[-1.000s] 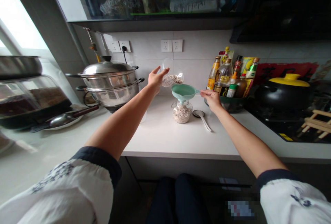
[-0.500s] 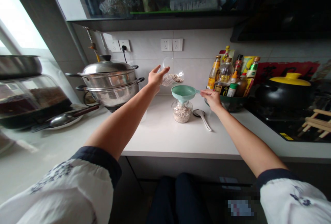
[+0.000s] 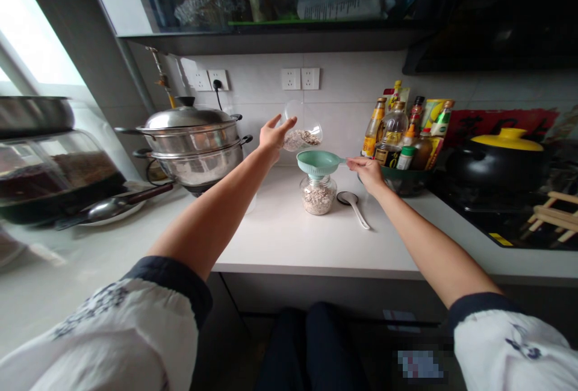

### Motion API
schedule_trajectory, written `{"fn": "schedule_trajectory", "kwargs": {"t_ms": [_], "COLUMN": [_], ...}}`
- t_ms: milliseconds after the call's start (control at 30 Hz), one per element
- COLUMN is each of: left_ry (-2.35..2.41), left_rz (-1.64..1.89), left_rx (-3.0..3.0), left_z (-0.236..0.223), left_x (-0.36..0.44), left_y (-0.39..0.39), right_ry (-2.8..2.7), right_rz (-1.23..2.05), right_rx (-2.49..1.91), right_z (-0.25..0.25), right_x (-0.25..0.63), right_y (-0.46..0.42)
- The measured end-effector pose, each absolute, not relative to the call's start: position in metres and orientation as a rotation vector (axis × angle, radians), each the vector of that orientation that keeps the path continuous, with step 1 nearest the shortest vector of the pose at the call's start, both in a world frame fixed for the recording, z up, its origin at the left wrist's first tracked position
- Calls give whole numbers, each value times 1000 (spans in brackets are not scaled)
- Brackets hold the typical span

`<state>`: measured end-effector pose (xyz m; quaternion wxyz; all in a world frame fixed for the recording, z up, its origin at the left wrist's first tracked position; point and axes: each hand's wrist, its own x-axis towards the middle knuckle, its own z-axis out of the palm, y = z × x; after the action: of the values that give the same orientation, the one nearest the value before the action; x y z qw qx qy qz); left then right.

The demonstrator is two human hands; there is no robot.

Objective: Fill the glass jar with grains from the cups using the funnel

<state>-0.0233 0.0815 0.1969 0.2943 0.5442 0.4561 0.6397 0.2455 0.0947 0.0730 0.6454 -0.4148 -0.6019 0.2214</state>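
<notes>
My left hand (image 3: 275, 136) is wrapped round a clear plastic container (image 3: 311, 118), tilted to the right, with oat-like flakes (image 3: 307, 137) lying along its lower side. Just below its mouth is a pale green funnel (image 3: 318, 162), whose handle my right hand (image 3: 366, 172) pinches from the right. The funnel's spout points into a glass jar (image 3: 318, 195) that is largely filled with the same flakes. Beside the jar, a white spoon (image 3: 358, 211) rests with its bowl on a small dark-rimmed round lid (image 3: 346, 197).
At the left stands a steel steamer pot (image 3: 194, 138), with a ladle (image 3: 112, 205) on a plate nearby. Sauce bottles (image 3: 392, 132) crowd a dark basin behind my right hand. A black pot with a yellow lid (image 3: 508, 139) sits on the stove. Cabinets (image 3: 280, 41) hang overhead.
The funnel and my right hand have shifted slightly to the left over the jar. My left hand and the tilted container stay nearly where they were.
</notes>
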Motion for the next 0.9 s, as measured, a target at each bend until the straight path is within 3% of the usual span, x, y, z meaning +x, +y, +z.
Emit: {"fn": "schedule_trajectory", "kwargs": {"t_ms": [333, 700, 900], "left_ry": [1205, 1222, 1215], "left_rz": [1657, 1677, 1695], "left_rx": [1394, 1400, 1398], "left_z": [200, 199, 199], "left_x": [-20, -18, -19], "left_y": [77, 78, 79], "right_ry": [-1418, -1581, -1545], "right_rz": [599, 178, 303], "right_rx": [-1040, -1001, -964], "right_z": [89, 96, 86], "right_x": [248, 247, 240], "right_y": [108, 90, 90]}}
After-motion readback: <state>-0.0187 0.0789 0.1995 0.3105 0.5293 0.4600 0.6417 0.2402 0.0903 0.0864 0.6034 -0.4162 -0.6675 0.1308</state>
